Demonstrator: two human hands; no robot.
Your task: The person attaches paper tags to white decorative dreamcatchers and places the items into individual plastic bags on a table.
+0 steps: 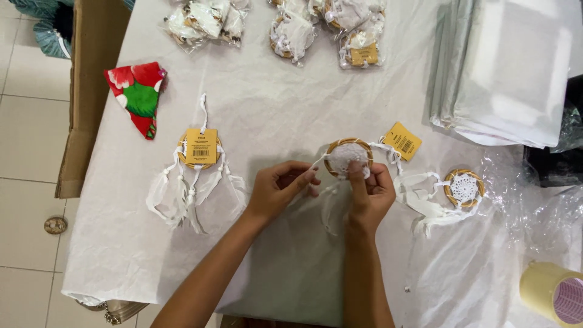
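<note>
A small dreamcatcher with a wooden ring, white crochet centre and white ribbons lies at the middle of a white-covered table. My right hand pinches the ring's lower right edge. My left hand pulls on white ribbons just left of the ring. A yellow tag on a string trails to the ring's right.
Another dreamcatcher with a yellow tag lies at left, a third at right. Bagged dreamcatchers sit at the far edge. A stack of clear bags, a red and green cloth, a tape roll, a cardboard box.
</note>
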